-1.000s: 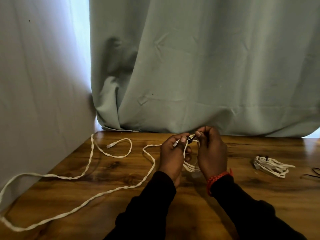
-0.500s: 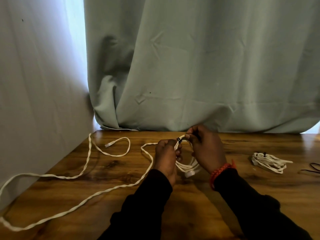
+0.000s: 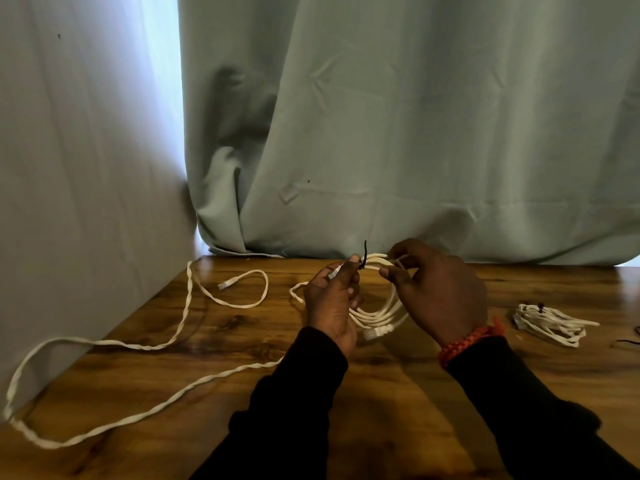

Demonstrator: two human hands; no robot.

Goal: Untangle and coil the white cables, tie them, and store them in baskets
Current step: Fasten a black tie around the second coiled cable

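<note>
Both hands hold a coiled white cable (image 3: pixel 377 315) upright over the middle of the wooden table (image 3: pixel 398 382). My left hand (image 3: pixel 334 306) pinches the coil's top left, next to a thin black tie (image 3: pixel 364 257) whose end sticks up. My right hand (image 3: pixel 438 289) pinches the top right of the same coil. The coil's lower loops and a plug hang between my wrists. A long twisted white cable (image 3: pixel 145 410) trails loose across the table's left side, its plug (image 3: pixel 228 283) lying near the back.
A second coiled and tied white cable bundle (image 3: pixel 550 323) lies on the table at the right. A thin dark wire (image 3: pixel 627 341) shows at the right edge. A pale green curtain (image 3: pixel 398 133) hangs behind the table, and a grey wall (image 3: pixel 69 202) borders the left side.
The coil has been turned more upright and spread wider between my hands. The black tie's end now sticks up above the coil. My right hand moved slightly right.
</note>
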